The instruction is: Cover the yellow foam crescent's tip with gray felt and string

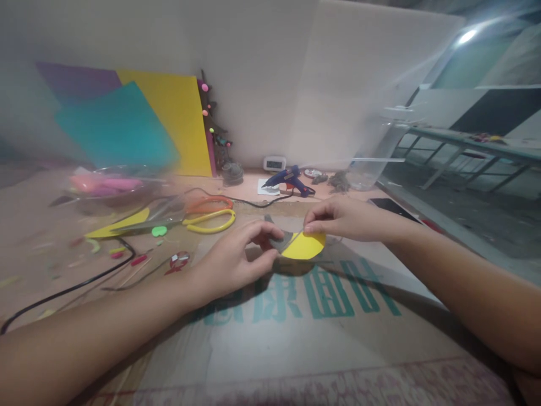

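Note:
A rounded piece of yellow paper is held just above the board, partly covered by a grey strand that looks like yarn or soft cord. My left hand is closed on the left side of the yellow paper, its thumb at the lower edge and its fingers over the grey material. My right hand pinches the end of the grey strand at the paper's upper edge. The part of the paper under my left fingers is hidden.
Orange- and yellow-handled scissors lie left, by a yellow paper scrap. Behind are a blue glue gun, a small clock and coloured sheets. A black cable crosses the left side; a dark phone-like slab lies right.

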A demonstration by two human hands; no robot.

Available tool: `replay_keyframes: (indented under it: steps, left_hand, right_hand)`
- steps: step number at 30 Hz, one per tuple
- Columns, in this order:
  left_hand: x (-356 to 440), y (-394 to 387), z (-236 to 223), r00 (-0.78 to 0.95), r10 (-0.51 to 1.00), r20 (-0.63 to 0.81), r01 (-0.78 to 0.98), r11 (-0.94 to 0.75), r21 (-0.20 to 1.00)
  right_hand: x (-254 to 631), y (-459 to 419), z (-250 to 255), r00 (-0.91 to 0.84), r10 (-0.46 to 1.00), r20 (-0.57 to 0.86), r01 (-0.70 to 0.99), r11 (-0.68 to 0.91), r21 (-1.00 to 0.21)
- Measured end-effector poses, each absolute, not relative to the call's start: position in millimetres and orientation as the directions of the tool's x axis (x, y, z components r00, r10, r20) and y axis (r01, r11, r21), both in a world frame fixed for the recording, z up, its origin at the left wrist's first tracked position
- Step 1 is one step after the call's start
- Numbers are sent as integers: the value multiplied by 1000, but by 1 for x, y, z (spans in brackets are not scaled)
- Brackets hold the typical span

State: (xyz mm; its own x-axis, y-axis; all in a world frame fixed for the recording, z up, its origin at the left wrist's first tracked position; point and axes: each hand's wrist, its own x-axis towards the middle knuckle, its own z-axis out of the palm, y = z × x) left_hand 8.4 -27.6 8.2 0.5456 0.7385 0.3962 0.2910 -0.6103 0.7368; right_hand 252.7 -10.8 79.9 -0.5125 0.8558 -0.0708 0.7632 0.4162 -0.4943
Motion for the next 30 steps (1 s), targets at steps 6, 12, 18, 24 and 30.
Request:
replay_keyframes:
  steps: [6, 12, 18, 24, 30]
  left_hand:
    - [12, -17, 4, 427, 866, 260, 110, -335, 936]
    - [13, -8, 2, 491, 868, 72, 154, -168, 974]
    - [13, -12, 4, 566, 822, 59, 105, -143, 984]
    - [12, -11, 4, 648, 756, -94, 77, 58, 995]
    - [10, -10, 4, 652, 749, -115, 49, 109, 993]
  right_hand:
    - [245, -13, 74, -452, 890, -57, 793, 372, -482]
    - [237, -18, 74, -418, 908, 16, 798, 375, -472]
    - [246, -13, 73, -437, 895, 88, 782, 426, -455]
    - [261, -4, 81, -430, 896, 112, 759, 426, -492]
    - [263, 9, 56, -360, 910, 205, 662, 405, -631]
